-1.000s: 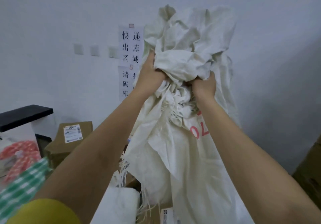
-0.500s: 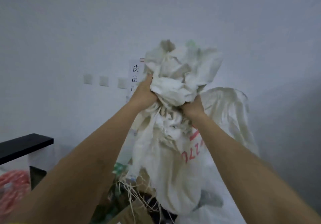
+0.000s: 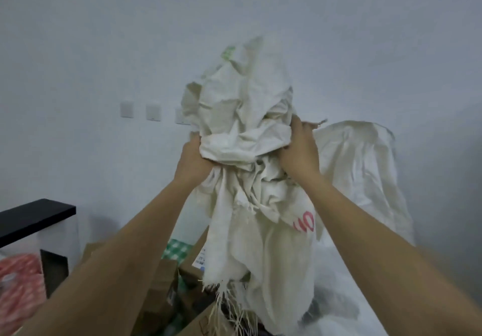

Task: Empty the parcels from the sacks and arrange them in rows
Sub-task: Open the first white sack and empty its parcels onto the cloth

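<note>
Pale wall (image 3: 104, 35) behind raised sack (image 3: 242, 127)

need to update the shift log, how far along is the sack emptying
Done: cardboard parcels already lie in a loose pile on the floor. In hand: left hand and right hand grip the bunched white sack, held high, frayed mouth hanging down. Left: a second sack behind; no rows visible.
</note>
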